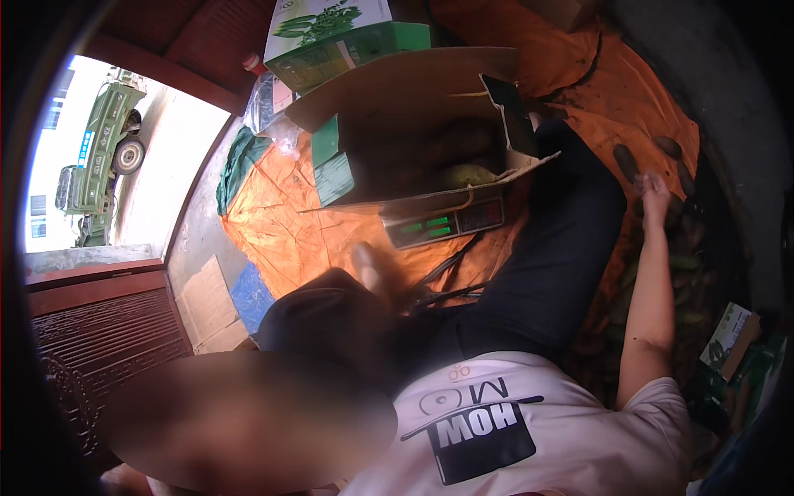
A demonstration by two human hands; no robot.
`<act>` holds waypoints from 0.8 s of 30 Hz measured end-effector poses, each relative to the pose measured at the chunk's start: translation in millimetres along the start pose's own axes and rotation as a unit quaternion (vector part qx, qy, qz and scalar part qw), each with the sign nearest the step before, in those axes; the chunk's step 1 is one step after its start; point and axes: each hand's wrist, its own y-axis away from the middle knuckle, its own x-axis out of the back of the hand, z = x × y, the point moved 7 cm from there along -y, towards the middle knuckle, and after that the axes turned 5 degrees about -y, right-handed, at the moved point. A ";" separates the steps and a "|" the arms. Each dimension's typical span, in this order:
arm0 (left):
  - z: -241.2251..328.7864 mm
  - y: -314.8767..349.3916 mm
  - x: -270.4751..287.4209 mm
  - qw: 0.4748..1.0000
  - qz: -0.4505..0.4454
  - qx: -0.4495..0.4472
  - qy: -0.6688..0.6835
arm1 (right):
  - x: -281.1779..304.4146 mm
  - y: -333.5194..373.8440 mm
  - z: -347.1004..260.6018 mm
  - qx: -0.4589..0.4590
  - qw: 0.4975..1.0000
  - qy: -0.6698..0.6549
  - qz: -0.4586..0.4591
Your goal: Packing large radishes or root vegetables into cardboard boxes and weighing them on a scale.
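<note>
My right hand (655,197) reaches out to the far right, its fingers curled at the lower end of a dark oblong piece of produce (626,162). Whether the fingers grip it or something hidden, I cannot make out. Beside my bent left knee, a blurred pale shape looks like my left hand (368,264); its fingers are smeared. In front of me an open cardboard box (397,91) rests on a digital scale (442,227) with lit green digits. A green oblong fruit or vegetable (469,174) lies inside near its front edge, with darker pieces in shadow behind.
Orange sheeting (277,219) covers the floor. More dark produce (668,148) lies at the right, with a dim heap below my right forearm. A green-and-white carton (331,37) stands behind the box. A flattened cardboard piece (207,302) lies left, near an open doorway; outside stands a green vehicle (103,157).
</note>
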 end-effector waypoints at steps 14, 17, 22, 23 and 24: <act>-58.8 -67.1 336.1 0.610 0.096 0.070 -0.783 | -268.2 243.8 -372.2 0.489 0.678 0.312 -0.453; -115.7 -81.5 381.9 0.475 0.041 0.248 -0.843 | -287.3 239.4 -361.2 0.499 0.639 0.361 -0.460; -116.5 -83.2 377.9 0.498 0.052 0.208 -0.840 | -309.2 257.1 -360.6 0.526 0.600 0.378 -0.469; -114.9 -76.0 382.8 0.495 0.052 0.186 -0.847 | -312.9 261.2 -359.3 0.537 0.588 0.380 -0.470; -113.3 -67.8 384.6 0.501 0.050 0.168 -0.848 | -317.5 268.7 -360.7 0.540 0.582 0.380 -0.476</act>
